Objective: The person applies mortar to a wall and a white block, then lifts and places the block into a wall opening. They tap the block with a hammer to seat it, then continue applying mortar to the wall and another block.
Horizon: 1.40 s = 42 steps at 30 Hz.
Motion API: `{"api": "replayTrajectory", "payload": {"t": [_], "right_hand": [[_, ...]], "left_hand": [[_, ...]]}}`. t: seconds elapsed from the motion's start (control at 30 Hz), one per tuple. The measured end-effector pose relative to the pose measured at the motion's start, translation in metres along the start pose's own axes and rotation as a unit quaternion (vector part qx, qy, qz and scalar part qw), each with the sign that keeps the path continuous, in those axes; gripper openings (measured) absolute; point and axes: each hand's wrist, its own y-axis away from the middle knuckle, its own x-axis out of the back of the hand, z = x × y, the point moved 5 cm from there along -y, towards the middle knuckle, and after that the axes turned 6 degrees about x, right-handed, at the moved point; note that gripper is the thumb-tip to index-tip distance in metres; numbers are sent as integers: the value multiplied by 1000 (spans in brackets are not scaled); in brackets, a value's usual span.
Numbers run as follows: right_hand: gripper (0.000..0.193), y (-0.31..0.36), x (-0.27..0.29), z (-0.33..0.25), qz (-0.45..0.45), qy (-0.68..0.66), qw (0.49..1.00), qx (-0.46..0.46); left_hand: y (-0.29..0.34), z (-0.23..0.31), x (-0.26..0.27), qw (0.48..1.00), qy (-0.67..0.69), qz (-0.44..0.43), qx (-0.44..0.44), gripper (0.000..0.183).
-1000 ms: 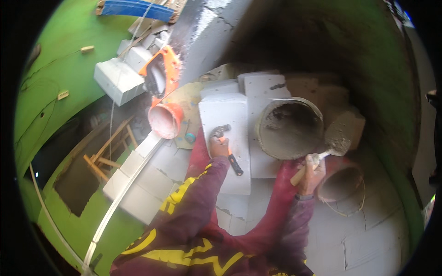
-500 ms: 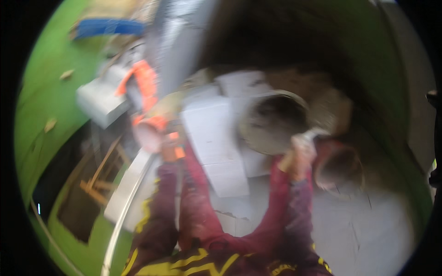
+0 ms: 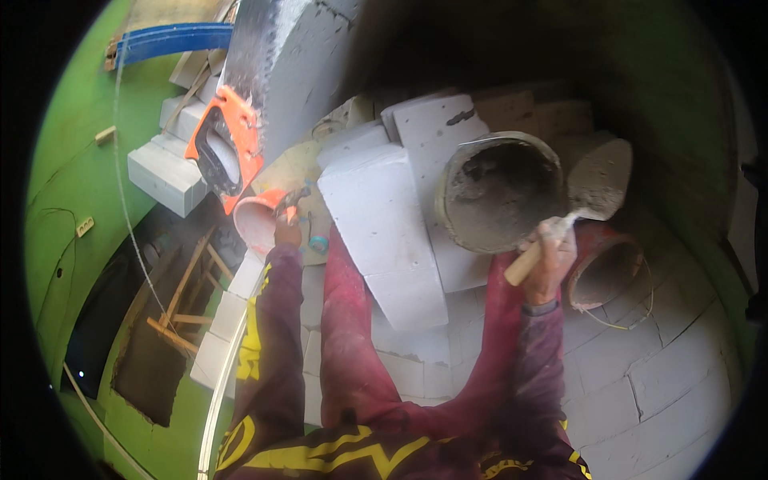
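My right hand (image 3: 554, 254) is closed round the wooden handle of a trowel (image 3: 606, 174), whose blade carries grey mortar. The blade is just right of a round bucket (image 3: 445, 200) with grey mortar inside. On the left, my left hand (image 3: 288, 233) is closed on what looks like a small hammer (image 3: 294, 200) with a dark head and orange on its handle. An orange bucket (image 3: 254, 222) is right beside that hand. Above it stands a handsaw (image 3: 232, 148) with an orange grip and a wide toothed blade.
White blocks (image 3: 380, 212) lie between and beyond my legs, more blocks (image 3: 168, 172) at left. A reddish bucket (image 3: 604, 276) with a wire handle is at right, on a grey block surface (image 3: 672, 376). A wooden frame (image 3: 188, 288) shows lower left, beside a green wall (image 3: 80, 176).
The blurred view has sharpened and shifted slightly. The trowel blade now points up and right of the mortar bucket, carrying mortar. My left hand has moved up nearer the orange bucket.
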Motion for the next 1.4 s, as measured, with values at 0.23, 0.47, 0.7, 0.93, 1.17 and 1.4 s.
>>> {"api": "replayTrajectory", "payload": {"t": [0.23, 0.47, 0.7, 0.93, 1.17, 1.4], "right_hand": [[19, 10, -17, 1, -70, 64, 995, 14], [29, 41, -57, 27, -175, 49, 983, -9], [39, 51, -80, 45, -195, 16, 981, 0], [33, 51, -101, 54, -229, 21, 970, -76], [66, 46, -101, 52, -266, 23, 957, -116], [32, 41, -96, 14, -207, -39, 977, -42]], "left_hand": [[-4, 1, -35, 988, -54, -48, 134, 35], [-26, -17, -70, 990, -6, -25, 141, 49], [-40, -32, -99, 993, -13, -11, 113, 46], [-49, -67, -128, 982, 22, -86, 167, 54], [-33, -89, -146, 985, 8, -135, 104, 66], [11, -76, -101, 983, 137, -89, 83, 62]]}}
